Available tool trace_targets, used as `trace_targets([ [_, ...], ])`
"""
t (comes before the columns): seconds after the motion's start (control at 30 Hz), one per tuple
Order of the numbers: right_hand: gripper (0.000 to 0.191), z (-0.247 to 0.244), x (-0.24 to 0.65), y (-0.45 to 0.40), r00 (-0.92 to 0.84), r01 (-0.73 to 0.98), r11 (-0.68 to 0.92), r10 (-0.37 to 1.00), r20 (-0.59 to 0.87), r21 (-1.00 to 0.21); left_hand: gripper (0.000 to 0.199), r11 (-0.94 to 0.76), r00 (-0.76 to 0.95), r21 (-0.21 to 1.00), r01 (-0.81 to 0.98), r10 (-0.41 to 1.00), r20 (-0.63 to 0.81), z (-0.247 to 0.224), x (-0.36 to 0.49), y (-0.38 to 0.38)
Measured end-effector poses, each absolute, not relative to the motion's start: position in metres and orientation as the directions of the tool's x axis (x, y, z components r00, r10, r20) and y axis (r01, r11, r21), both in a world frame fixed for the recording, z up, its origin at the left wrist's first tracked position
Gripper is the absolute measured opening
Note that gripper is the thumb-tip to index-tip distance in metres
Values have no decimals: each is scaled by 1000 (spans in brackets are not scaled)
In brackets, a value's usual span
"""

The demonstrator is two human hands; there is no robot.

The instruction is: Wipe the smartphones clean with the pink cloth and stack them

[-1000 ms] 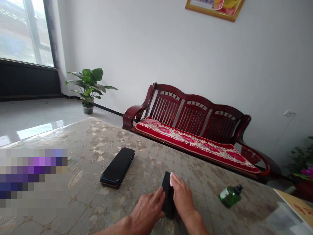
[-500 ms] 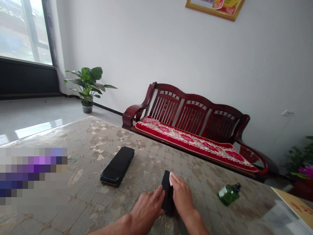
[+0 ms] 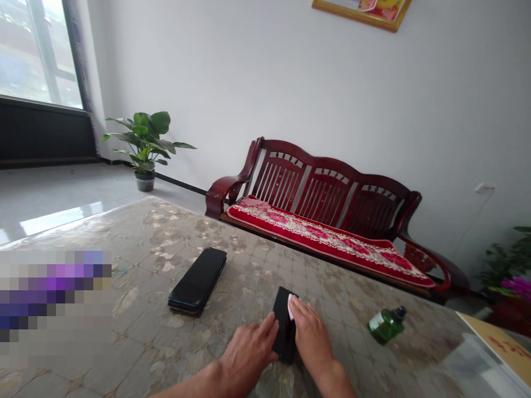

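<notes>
A black phone (image 3: pixel 282 320) lies on the patterned table between my two hands. My left hand (image 3: pixel 254 342) holds it along its left edge, fingers on its side and thumb near the bottom. Under the fingers of my right hand (image 3: pixel 311 331) is a small pale pink cloth (image 3: pixel 291 307), pressed on the phone's right upper part. That hand covers much of the phone's right edge. Further left, a stack of black phones (image 3: pixel 198 281) rests on the table. To the right stands a green bottle (image 3: pixel 385 326) with a black cap.
The table (image 3: pixel 145 287) has a clear glossy cover. A yellowish box or board (image 3: pixel 498 342) with red characters sits at its right edge. Beyond it are a dark red wooden bench (image 3: pixel 323 188) and a potted plant (image 3: pixel 145 181). The far left of the table is pixelated.
The whole view has shifted slightly. The right hand and cloth sit a little lower on the phone; the left hand keeps its hold.
</notes>
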State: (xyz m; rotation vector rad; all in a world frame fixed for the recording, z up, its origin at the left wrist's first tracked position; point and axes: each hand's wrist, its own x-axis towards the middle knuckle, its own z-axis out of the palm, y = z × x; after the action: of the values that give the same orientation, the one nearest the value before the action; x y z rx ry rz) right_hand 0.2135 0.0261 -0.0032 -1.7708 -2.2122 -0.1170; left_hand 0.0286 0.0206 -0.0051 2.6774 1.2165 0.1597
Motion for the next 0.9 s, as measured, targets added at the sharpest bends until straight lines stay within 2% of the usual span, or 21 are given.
trace_targets([
  [0.17, 54, -2, 204, 43, -110, 971, 171, 940, 324, -165, 57, -622, 643, 236, 747, 766, -16, -5, 28, 24],
  [0.4, 58, -31, 207, -2, -296, 936, 347, 863, 410, -55, 58, -579, 618, 296, 760, 785, -52, 0, 26, 24],
  [0.5, 61, -35, 210, -10, -339, 915, 401, 832, 439, -54, 60, -561, 612, 336, 756, 788, -61, 4, 25, 25],
  [0.77, 52, -7, 202, 26, -195, 969, 233, 928, 317, -86, 55, -578, 624, 322, 750, 780, -51, 10, 23, 25],
  [0.9, 58, -18, 202, 6, -241, 954, 285, 912, 333, -92, 56, -578, 620, 325, 749, 783, -38, 8, 22, 24],
])
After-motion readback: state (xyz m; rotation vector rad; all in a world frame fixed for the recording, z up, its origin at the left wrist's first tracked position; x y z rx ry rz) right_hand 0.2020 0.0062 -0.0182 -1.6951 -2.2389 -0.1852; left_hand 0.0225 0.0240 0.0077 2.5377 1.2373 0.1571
